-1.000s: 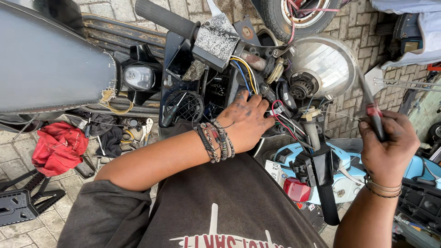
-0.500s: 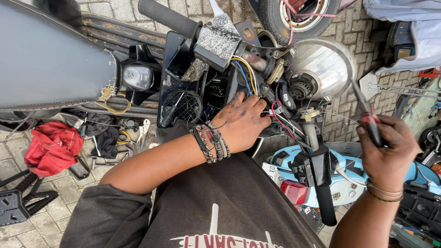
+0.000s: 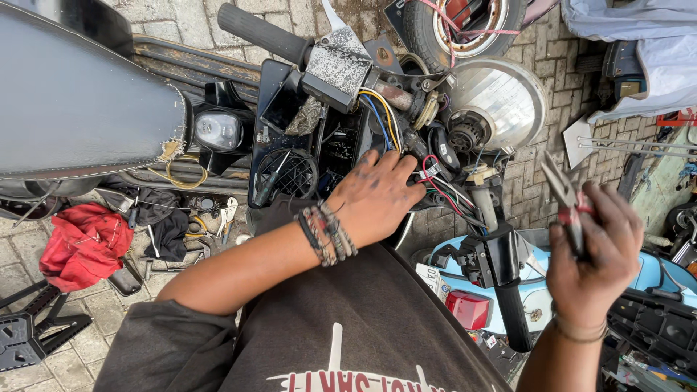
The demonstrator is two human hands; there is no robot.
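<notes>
Our left hand (image 3: 377, 196) rests open-fingered on the thin, limp wire bundle (image 3: 439, 181) behind the headlight (image 3: 501, 101); our right hand (image 3: 592, 254) grips stiff, light pliers (image 3: 570, 199) by their handles.

A matt black vinyl seat (image 3: 72, 94) with frayed stitching sits beside a ribbed black rubber handlebar grip (image 3: 263, 33), a corroded, pitted grey metal switch housing (image 3: 340, 65), a shiny chrome headlamp bowl (image 3: 497, 98) and crumpled red cloth (image 3: 86, 243).
</notes>
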